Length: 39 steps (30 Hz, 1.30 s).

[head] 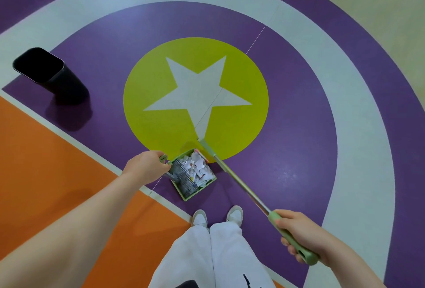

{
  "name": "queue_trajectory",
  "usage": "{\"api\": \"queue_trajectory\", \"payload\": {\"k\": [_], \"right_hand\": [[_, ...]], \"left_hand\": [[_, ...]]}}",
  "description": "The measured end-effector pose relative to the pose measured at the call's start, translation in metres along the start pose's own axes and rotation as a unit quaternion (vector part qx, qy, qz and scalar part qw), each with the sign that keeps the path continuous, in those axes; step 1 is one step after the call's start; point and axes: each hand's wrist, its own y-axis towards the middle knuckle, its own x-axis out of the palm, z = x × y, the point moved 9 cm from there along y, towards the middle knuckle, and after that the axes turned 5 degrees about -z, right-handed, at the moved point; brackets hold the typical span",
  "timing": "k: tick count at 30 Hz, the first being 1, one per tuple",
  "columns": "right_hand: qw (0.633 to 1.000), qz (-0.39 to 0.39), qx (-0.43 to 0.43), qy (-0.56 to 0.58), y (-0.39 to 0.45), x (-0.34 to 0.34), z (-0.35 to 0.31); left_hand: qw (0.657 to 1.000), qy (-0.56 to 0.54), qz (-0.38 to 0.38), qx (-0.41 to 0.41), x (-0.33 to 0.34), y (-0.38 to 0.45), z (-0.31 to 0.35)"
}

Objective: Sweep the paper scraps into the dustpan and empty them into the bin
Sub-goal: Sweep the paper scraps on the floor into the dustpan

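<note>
From the head camera, the left hand (147, 167) curls round the top of the green dustpan's (208, 183) upright handle, with the pan itself just beyond and to the right of its fingers. White paper scraps (197, 167) lie heaped inside the pan, against its comb teeth. The right hand (301, 234) is wrapped fully round the green grip of the broom (239, 183), whose shaft runs forward and leftward from it to the head at the pan's far edge. The black bin (42, 69) stands well to the left of the left hand and beyond it. The scraps look featherlight and loose, likely to flutter out, so the pan probably wants carrying level by that handle and tipping low over the bin's mouth.
</note>
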Motion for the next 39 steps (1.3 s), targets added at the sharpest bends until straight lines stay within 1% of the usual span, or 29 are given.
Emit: {"api": "queue_trajectory", "payload": {"k": [4, 7, 10, 13, 15, 20, 23, 25, 29, 33, 39], "right_hand": [[1.000, 0.020, -0.011, -0.007, 0.011, -0.001, -0.012], [0.998, 0.055, -0.022, -0.027, 0.033, -0.001, -0.023], [0.992, 0.096, -0.026, -0.082, 0.063, -0.004, -0.032], [0.984, 0.107, -0.034, -0.138, 0.092, 0.002, -0.039], [0.985, 0.095, -0.030, -0.141, 0.106, 0.013, -0.039], [1.000, 0.009, -0.012, -0.026, 0.117, 0.055, -0.036], [0.999, -0.020, 0.001, -0.035, 0.112, 0.074, -0.028], [0.999, -0.037, 0.005, -0.009, 0.107, 0.086, -0.021], [0.997, -0.065, 0.018, 0.030, 0.093, 0.093, -0.012], [0.993, -0.084, 0.028, 0.075, 0.081, 0.089, -0.004], [0.987, -0.118, 0.026, 0.104, 0.064, 0.096, -0.001]], "left_hand": [[1.000, 0.003, 0.001, 0.000, 0.000, 0.000, 0.000], [1.000, 0.005, 0.002, 0.002, 0.000, 0.000, 0.001], [1.000, 0.002, 0.003, 0.001, 0.001, 0.002, 0.000], [1.000, 0.002, 0.000, 0.003, 0.002, 0.002, -0.001], [1.000, 0.003, 0.000, 0.002, 0.002, 0.002, -0.001], [1.000, 0.000, -0.003, -0.003, 0.002, 0.002, -0.003], [1.000, 0.000, -0.009, -0.004, 0.003, 0.002, -0.003], [1.000, -0.009, -0.025, -0.004, 0.004, 0.003, -0.002], [0.994, -0.065, -0.091, -0.007, 0.012, 0.004, 0.000], [0.976, -0.163, -0.142, -0.040, 0.024, 0.001, -0.003], [0.966, -0.206, -0.148, -0.055, 0.030, -0.006, -0.003]]}}
